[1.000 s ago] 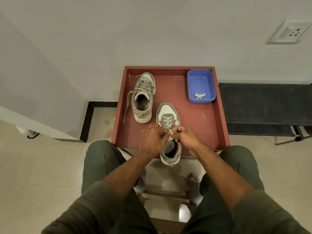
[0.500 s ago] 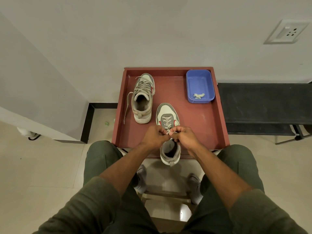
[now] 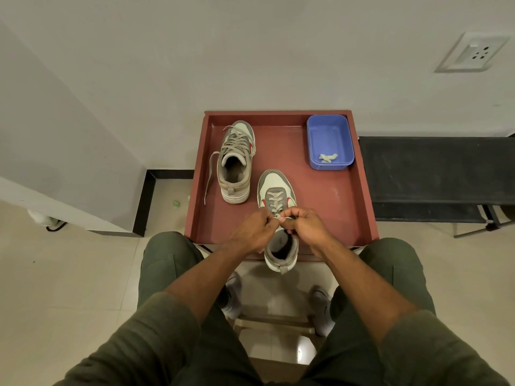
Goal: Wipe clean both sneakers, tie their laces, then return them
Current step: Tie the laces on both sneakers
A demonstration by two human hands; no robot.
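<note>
Two grey-and-white sneakers with red accents sit on a red tray table point(image 3: 328, 207). The near sneaker point(image 3: 276, 190) points away from me, its heel over the table's front edge. My left hand point(image 3: 255, 228) and my right hand point(image 3: 305, 224) meet above its tongue, each pinching the laces point(image 3: 278, 216) between curled fingers. The far sneaker point(image 3: 235, 162) stands at the back left with its laces untied; one lace end trails down its left side.
A blue plastic tub point(image 3: 330, 140) holding a small crumpled wipe sits at the table's back right corner. A black bench point(image 3: 434, 174) stands to the right against the wall. My knees flank the table's front edge.
Both hands have shifted slightly up the near sneaker and drawn closer together on the laces. The far sneaker and the tub have not moved.
</note>
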